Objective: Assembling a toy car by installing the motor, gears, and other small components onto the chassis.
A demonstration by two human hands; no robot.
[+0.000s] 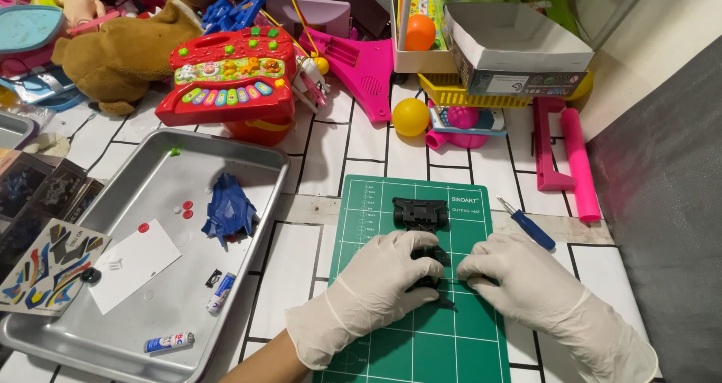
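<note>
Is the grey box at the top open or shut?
Open. The grey box near the top has no lid on it, and its white inside shows. Nothing can be seen in it from here.

1. You have two gloved hands, the left hand (376,281) and the right hand (526,281), on one green cutting mat (421,345)
2. One black toy chassis (420,212) sits on that mat
3. One blue-handled screwdriver (527,224) lies beside it
4. One metal tray (150,308) holds one blue toy shell (229,210), two small batteries (220,293) (169,342) and one white card (131,262)
5. Count two balls: one yellow ball (411,117), one orange ball (420,31)
</note>
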